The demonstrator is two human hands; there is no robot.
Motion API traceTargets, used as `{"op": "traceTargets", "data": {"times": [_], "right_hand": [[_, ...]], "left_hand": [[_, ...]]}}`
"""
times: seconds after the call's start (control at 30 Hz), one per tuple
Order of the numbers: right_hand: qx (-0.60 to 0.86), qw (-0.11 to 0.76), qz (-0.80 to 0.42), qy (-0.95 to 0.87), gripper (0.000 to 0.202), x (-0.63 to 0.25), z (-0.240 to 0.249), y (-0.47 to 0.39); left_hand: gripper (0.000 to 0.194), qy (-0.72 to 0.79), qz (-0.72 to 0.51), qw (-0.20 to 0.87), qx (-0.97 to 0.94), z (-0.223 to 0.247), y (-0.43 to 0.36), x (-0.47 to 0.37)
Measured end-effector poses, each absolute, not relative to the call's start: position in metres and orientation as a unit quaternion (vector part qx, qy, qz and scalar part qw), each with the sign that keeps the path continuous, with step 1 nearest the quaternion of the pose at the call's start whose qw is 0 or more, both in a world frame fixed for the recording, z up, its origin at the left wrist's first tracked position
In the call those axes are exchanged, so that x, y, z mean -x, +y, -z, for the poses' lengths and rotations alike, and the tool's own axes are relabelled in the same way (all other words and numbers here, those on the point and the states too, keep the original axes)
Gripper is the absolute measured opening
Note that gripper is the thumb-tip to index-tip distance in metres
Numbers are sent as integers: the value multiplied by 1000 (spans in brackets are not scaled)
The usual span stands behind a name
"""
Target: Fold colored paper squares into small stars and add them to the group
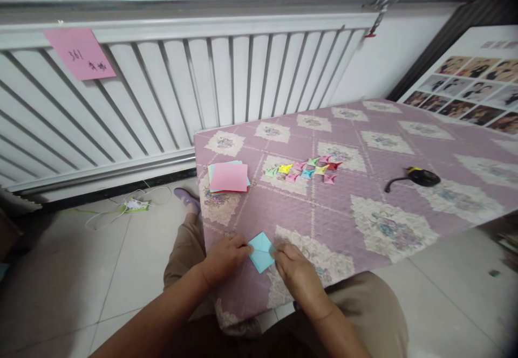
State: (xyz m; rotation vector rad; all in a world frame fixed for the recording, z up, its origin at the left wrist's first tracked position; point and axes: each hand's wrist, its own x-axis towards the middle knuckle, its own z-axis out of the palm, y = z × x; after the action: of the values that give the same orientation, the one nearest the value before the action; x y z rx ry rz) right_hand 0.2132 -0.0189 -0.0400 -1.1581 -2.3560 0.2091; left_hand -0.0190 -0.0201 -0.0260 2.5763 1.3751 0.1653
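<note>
A light blue folded paper (261,252) lies near the front edge of the table, turned like a diamond with crease lines on it. My left hand (229,256) pinches its left corner between thumb and fingers. At the opposite corner, my right hand (294,265) is closed on the paper's edge, its fingertips slightly blurred. Beyond the hands, to the left, sits a stack of square paper sheets (229,178) with a pink one on top. Several small folded paper figures (307,173) in pink, green, yellow, blue and red stand in rows farther back.
A purple flowered tablecloth (283,212) covers the table. A black object with a strap (423,177) lies on the right. Behind the table runs a white radiator (259,72) with a pink note (80,54). A power strip (136,205) with cables is on the floor.
</note>
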Motion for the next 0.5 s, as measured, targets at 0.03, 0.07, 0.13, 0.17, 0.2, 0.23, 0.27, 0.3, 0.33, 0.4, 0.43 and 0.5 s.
{"op": "traceTargets", "data": {"times": [0.03, 0.07, 0.13, 0.17, 0.2, 0.23, 0.27, 0.3, 0.33, 0.4, 0.43, 0.5], "right_hand": [[428, 255, -83, -863, 20, -213, 39, -19], [432, 257, -90, -860, 19, -212, 37, -19], [438, 256, -105, -855, 15, -210, 33, -19], [442, 254, -110, -853, 12, -208, 31, -19], [447, 252, -112, -851, 10, -207, 30, -19], [452, 250, -110, -849, 9, -206, 30, -18], [457, 249, -107, -847, 10, -206, 30, -17], [461, 249, -106, -845, 11, -205, 30, -16], [463, 249, -105, -844, 12, -205, 31, -15], [461, 249, -109, -844, 12, -206, 32, -12], [458, 248, -113, -846, 12, -206, 32, -11], [452, 244, -120, -850, 12, -207, 31, -9]], "left_hand": [[24, 475, -54, 120, -870, 24, -19, 18], [22, 481, -52, 129, -866, 21, -18, 16], [20, 487, -49, 139, -861, 16, -17, 13], [20, 489, -50, 141, -860, 13, -16, 12], [20, 490, -50, 141, -859, 12, -16, 11], [20, 494, -51, 142, -856, 11, -15, 10], [20, 498, -51, 142, -854, 11, -15, 9], [21, 502, -51, 142, -851, 11, -14, 8], [22, 506, -52, 142, -849, 12, -14, 8], [22, 511, -54, 144, -846, 15, -13, 8], [22, 512, -56, 145, -845, 15, -12, 8], [20, 514, -60, 147, -843, 16, -11, 9]]}}
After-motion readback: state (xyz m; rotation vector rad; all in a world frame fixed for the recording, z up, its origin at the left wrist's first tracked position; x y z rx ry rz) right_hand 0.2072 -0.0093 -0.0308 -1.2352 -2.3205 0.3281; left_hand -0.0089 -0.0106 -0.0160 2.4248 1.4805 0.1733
